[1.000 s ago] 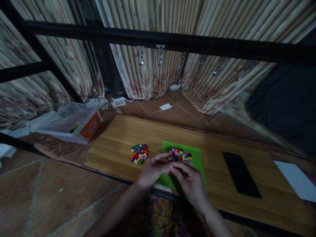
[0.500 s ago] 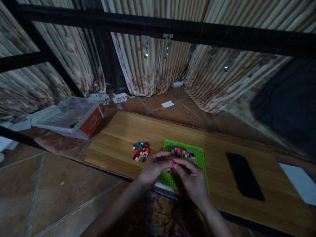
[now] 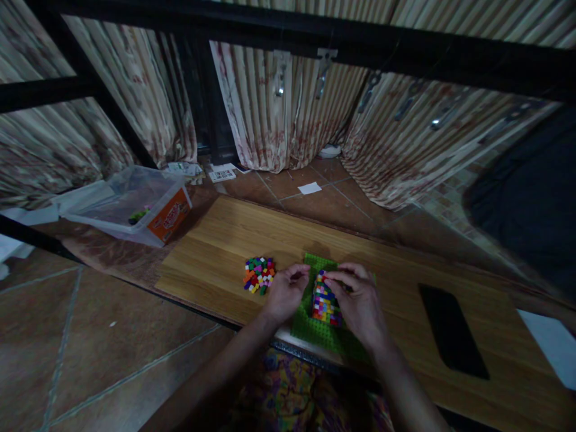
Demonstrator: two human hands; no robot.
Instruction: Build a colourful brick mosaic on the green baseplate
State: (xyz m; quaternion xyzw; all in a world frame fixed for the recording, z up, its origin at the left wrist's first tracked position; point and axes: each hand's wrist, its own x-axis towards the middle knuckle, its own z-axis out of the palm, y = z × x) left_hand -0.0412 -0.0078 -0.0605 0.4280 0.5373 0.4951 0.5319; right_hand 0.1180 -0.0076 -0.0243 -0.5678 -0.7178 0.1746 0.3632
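A green studded baseplate (image 3: 310, 329) lies on the wooden board, carrying a low block of many-coloured toy bricks (image 3: 324, 303). My right hand (image 3: 362, 303) reaches over the block's far right side, thumb and fingers pinched on a small red toy brick (image 3: 327, 276) at its far end. Whether that brick touches the block is hard to see. My left hand (image 3: 288, 295) hovers just left of the block, fingertips curled together; anything between them is too small to make out. To its left is a pile of loose toy bricks (image 3: 260, 275).
A black flat slab (image 3: 452, 330) rests on the wooden board (image 3: 216, 252) to the right, with white paper (image 3: 546, 342) beyond it. A clear plastic box (image 3: 130, 201) with an orange label stands at the left. Behind are curtains (image 3: 279, 120) and a dark metal bar (image 3: 270, 36).
My hands, together over the baseplate before, have parted. The right moved up and right to the block's far end with the red toy brick. The multicoloured block is now more exposed. The view shifted slightly.
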